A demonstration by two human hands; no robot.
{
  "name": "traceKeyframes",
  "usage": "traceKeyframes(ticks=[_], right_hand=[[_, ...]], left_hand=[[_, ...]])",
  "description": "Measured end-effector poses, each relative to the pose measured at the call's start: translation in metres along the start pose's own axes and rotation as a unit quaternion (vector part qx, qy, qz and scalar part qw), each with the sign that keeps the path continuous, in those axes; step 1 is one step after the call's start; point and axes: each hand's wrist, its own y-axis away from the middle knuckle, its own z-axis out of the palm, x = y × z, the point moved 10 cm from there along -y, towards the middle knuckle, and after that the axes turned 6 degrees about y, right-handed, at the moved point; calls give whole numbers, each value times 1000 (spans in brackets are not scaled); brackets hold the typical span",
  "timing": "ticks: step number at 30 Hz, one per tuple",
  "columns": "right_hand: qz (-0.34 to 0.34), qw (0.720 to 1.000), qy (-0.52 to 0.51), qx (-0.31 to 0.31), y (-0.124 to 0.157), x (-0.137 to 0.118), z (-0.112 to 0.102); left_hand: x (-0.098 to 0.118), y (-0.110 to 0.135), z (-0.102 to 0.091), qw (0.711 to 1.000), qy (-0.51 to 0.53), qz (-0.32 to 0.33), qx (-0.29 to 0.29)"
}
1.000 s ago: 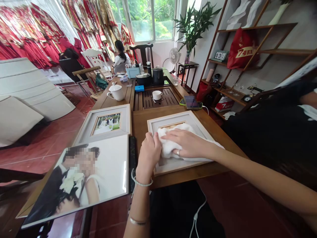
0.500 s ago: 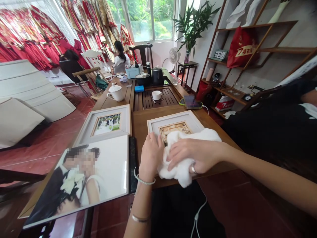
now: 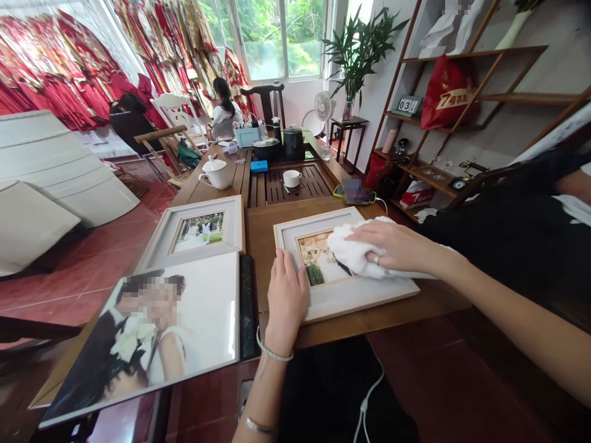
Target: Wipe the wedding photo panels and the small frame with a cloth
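Observation:
A light wooden picture frame (image 3: 323, 306) with a wide pale mat lies on the table in front of me, a wedding photo in its middle. My left hand (image 3: 287, 295) rests on the frame's left edge, fingers stretched out. In my right hand (image 3: 392, 243) is a bunched white cloth (image 3: 353, 251), pressed onto the upper right part of the frame and covering some of the photo. To the left lie a similar framed photo (image 3: 201, 232) and, overlapping its near side, a large print of a couple (image 3: 203, 320).
On the wooden table (image 3: 261, 224) are a lidded white teapot (image 3: 215, 172), a white cup (image 3: 292, 178) on a slatted tea tray (image 3: 307, 192), a blue box (image 3: 259, 166) and a phone (image 3: 354, 192) with a cable. A person in dark clothes (image 3: 508, 240) is close at the right.
My right hand has moved the cloth up and right across the frame, uncovering its lower part and more of the photo. My left hand stays at the left edge, slightly lower.

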Motion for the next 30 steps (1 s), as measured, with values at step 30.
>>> traceKeyframes(ticks=[30], right_hand=[[91,990,89,65,-20,34,4]], left_hand=[[-12,2,-3,989,143,-22,32]])
